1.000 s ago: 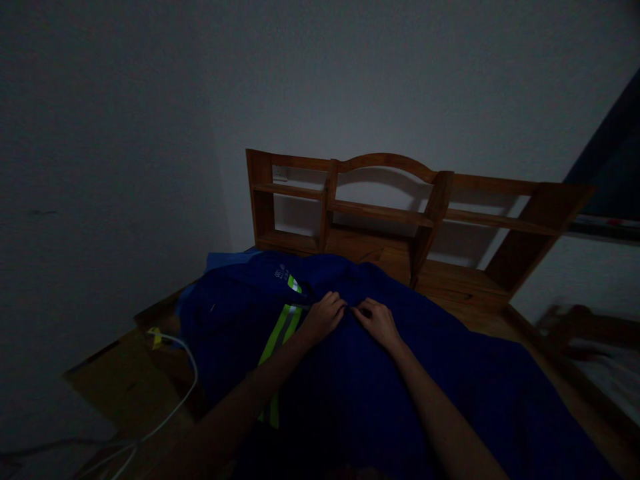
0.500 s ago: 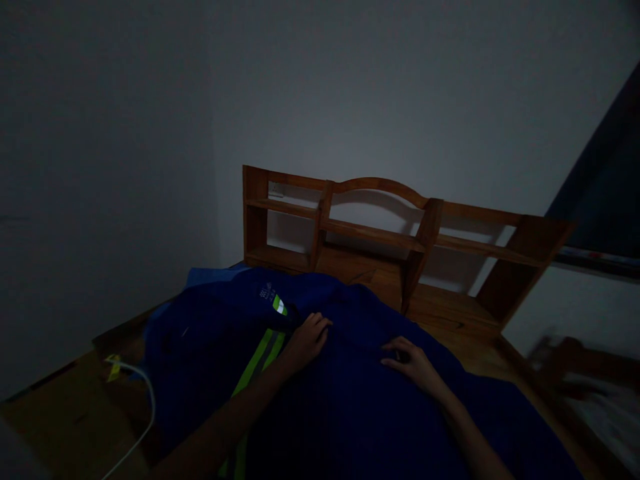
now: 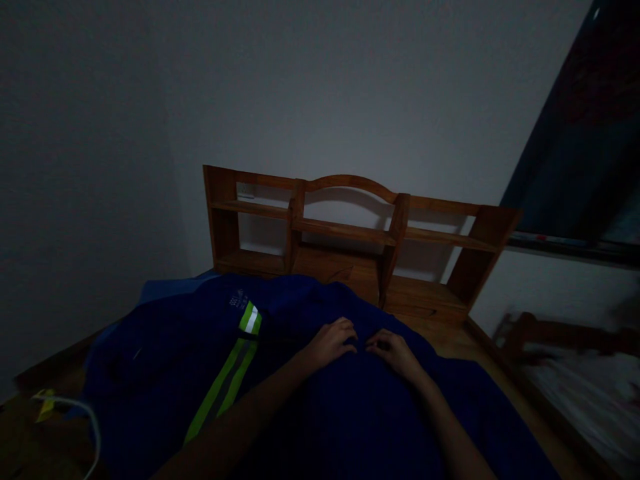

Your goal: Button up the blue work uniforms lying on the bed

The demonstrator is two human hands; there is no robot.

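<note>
A dark blue work jacket (image 3: 320,407) with a yellow-green and silver reflective stripe (image 3: 227,377) and small white lettering lies spread in front of me. My left hand (image 3: 331,343) rests on its middle, fingers bent down and thumb close by, gripping the cloth. Just to the right, my right hand (image 3: 393,351) pinches the same cloth between thumb and fingertips. A small gap separates the two hands. Dim light hides the exact fold or edge in my fingers.
Behind the jacket stands a wooden headboard shelf (image 3: 345,230) against the wall. Lighter blue fabric (image 3: 167,288) shows at the jacket's far left. A white cable (image 3: 93,420) with a yellow tag (image 3: 45,405) lies at lower left. Another wooden frame (image 3: 565,333) is at right, below a dark curtain (image 3: 565,147).
My hands have come closer together over the jacket, and the right hand's fingers have closed into a pinch. The view has turned slightly right, so more of the stripe shows.
</note>
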